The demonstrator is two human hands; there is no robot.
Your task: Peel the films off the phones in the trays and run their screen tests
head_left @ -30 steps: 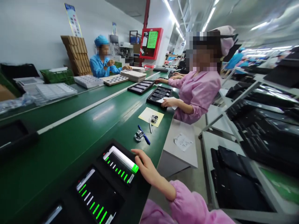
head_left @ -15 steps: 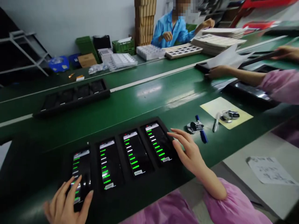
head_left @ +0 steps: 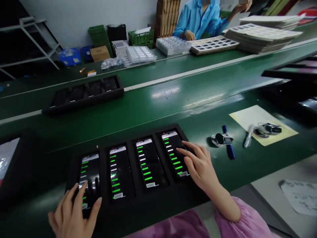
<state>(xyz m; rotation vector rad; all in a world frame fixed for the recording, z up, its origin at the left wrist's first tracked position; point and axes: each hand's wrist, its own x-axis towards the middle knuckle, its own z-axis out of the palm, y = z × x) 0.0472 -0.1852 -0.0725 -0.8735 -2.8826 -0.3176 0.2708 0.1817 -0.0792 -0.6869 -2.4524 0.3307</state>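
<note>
A black tray point(head_left: 173, 128) on the green conveyor belt point(head_left: 158, 109) holds several smartphones side by side, their dark screens showing lists of green and white text. My left hand point(head_left: 74, 211) lies at the lower left, its fingers spread on the leftmost phone point(head_left: 89, 172). My right hand point(head_left: 200, 168) rests on the rightmost phone point(head_left: 173, 152), with its fingertips on the screen. Neither hand grips anything. Beyond that hand, a chrome stamp-like tool point(head_left: 221, 139) lies on a blue marker point(head_left: 230, 150).
A yellow paper sheet point(head_left: 262, 125) carries a white pen point(head_left: 249, 136) and a second chrome tool point(head_left: 269, 129). A black tray point(head_left: 84, 94) sits farther along the belt. A co-worker in blue point(head_left: 200, 16) sits across it, beside stacked trays point(head_left: 262, 38).
My view has swung left from the oldest frame, bringing my left hand in. My right hand has moved from the phone's edge onto its screen. The nearby co-worker's pink-sleeved arms have left view.
</note>
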